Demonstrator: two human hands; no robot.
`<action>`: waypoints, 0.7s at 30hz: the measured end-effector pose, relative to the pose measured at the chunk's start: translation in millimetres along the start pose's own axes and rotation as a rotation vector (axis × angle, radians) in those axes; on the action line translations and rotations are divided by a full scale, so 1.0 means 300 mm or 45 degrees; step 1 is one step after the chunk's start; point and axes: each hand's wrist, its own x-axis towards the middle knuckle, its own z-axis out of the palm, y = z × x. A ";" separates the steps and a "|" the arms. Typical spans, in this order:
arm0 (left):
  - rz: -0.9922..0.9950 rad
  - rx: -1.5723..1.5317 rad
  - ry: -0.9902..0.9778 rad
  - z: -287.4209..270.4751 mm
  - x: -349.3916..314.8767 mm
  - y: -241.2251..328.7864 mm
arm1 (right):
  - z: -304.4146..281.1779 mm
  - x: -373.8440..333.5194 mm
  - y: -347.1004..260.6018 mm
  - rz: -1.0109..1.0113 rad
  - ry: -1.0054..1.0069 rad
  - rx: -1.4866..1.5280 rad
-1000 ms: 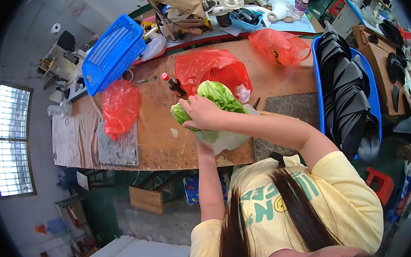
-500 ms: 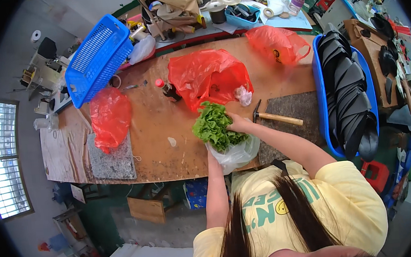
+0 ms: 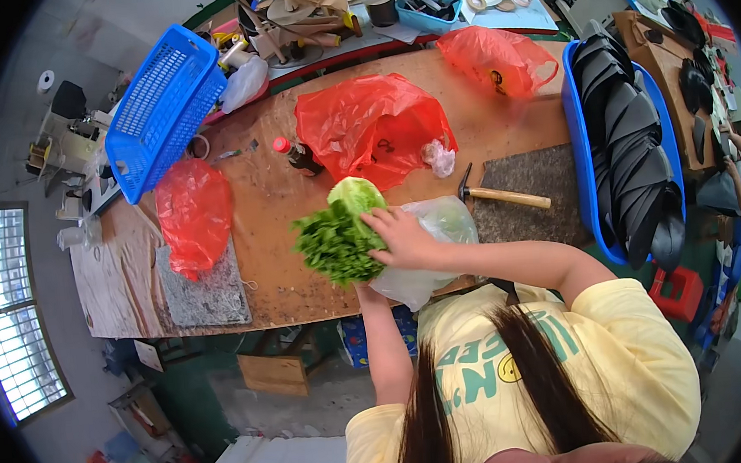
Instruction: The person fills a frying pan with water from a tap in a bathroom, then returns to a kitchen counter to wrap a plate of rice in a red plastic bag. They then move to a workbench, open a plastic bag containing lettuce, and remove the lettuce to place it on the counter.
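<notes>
A head of leafy lettuce (image 3: pixel 334 245), dark green at its leaf tips, is held above the near edge of the wooden table. Its pale, whitish-green side (image 3: pixel 357 196) faces the far side. My right hand (image 3: pixel 408 239) grips the lettuce from the right, fingers spread over its leaves. From below, my left forearm (image 3: pixel 384 339) reaches up to the lettuce; the leaves hide the left hand's fingers. A thin clear plastic bag (image 3: pixel 448 224) lies crumpled under my right wrist, beside the lettuce. Beyond it sits a red plastic bag (image 3: pixel 362 119) with its mouth toward me.
A hammer (image 3: pixel 507 196) lies on a dark mat at right, near a blue bin (image 3: pixel 580 163) of black shoe parts. A red-capped bottle (image 3: pixel 298 157) stands left of the red bag. More red bags (image 3: pixel 195 212) and a blue basket (image 3: pixel 165 108) are farther out.
The lettuce has moved left and turned, so its pale side shows. It has come away from the clear bag, which now lies to its right. My right hand moved left with it.
</notes>
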 end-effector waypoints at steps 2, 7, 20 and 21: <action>0.053 0.024 -0.010 0.017 0.006 0.038 | 0.015 -0.010 -0.065 -0.102 0.072 -0.082; 0.133 0.118 0.072 -0.044 0.036 0.130 | -0.017 0.007 -0.080 -0.372 0.000 0.177; 0.093 0.297 0.405 -0.375 -0.068 0.389 | 0.044 0.131 0.678 0.665 0.217 -0.608; 0.086 0.307 0.419 -0.380 -0.091 0.400 | 0.075 0.138 0.715 0.707 0.218 -0.650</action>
